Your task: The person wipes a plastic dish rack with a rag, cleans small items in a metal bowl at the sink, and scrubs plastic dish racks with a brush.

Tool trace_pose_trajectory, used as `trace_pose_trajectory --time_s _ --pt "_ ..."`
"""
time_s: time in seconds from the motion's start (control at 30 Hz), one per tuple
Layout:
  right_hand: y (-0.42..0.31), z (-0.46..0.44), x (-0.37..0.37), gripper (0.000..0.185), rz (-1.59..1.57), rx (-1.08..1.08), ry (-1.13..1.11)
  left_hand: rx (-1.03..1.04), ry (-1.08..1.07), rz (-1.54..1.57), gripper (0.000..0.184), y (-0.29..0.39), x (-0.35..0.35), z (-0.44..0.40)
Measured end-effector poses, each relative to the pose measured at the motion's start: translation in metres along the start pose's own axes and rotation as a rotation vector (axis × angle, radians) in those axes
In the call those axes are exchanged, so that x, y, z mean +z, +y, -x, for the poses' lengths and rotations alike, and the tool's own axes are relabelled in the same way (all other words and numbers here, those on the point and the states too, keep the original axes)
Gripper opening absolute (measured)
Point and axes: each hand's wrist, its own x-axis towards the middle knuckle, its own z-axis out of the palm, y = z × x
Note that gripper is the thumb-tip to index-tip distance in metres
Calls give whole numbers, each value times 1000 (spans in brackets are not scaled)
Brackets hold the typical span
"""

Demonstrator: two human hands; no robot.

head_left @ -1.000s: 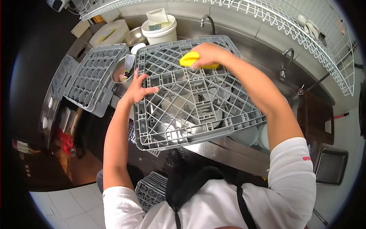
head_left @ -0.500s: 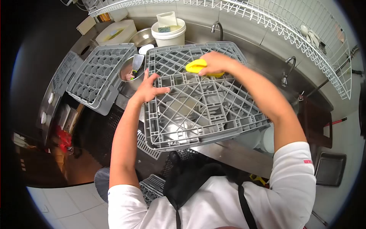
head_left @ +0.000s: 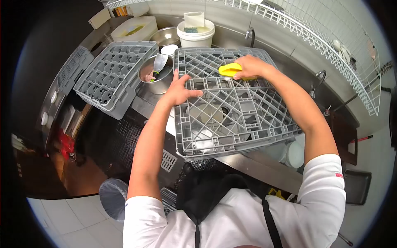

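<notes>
Commercial-looking kitchen: grey dish racks (head_left: 249, 106), steel counter (head_left: 264, 166), taps (head_left: 252, 38), wire shelf (head_left: 316, 45).

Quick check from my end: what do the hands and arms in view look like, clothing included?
The left hand and right hand show no gloves, and the forearms are bare, with no watch or bracelet visible. Both sleeves are short and white; the right one carries small red lettering, too small to read.
</notes>
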Motion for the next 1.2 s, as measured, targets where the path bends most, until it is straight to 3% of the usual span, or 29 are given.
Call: trace_pose_trajectory --time_s 0.07,0.13,0.2,0.37,0.47,0.53,0.6,0.63,0.7,0.73,0.77,0.8,0.87,1.0,1.13,1.2 --pt "-11 1 -2 47 -26 -1 -25 -16 4 13 88 5 1 2" --pt "-47 -24 14 42 -147 -87 112 -2 0 17 89 4 1 -1" --pt "-87 -48 17 42 -51 -118 166 65 -9 45 89 2 0 -2" --pt "-55 -25 4 53 -51 9 107 12 138 99 111 -5 6 1" --pt "-61 1 -5 62 -102 70 128 220 362 -350 116 47 -11 19" --pt "-71 7 2 68 -396 -53 143 596 414 -332 121 70 -12 5" --pt "-81 25 4 66 -353 -116 372 428 51 -193 111 101 -9 -7" --pt "-77 39 3 63 -326 -63 405 317 -48 -374 88 110 -4 -17" --pt "-55 84 -1 57 -272 45 470 372 -14 -474 74 103 7 -31" --pt "-47 115 -3 57 -316 109 415 397 2 -523 67 100 11 -37" --pt "-38 143 -2 60 -327 213 274 274 -29 -484 61 102 6 -39" --pt "-22 170 13 63 -301 265 259 241 -26 -455 65 101 5 -45" --pt "-10 204 54 69 -228 338 273 465 10 -422 75 98 20 -49" --pt "-17 225 87 74 -165 412 289 452 -165 -393 89 137 36 -20" --pt "-18 227 86 73 -194 429 270 301 -186 -329 75 131 21 -26" --pt "-17 227 87 72 -201 425 279 452 -37 -515 66 124 18 -27"
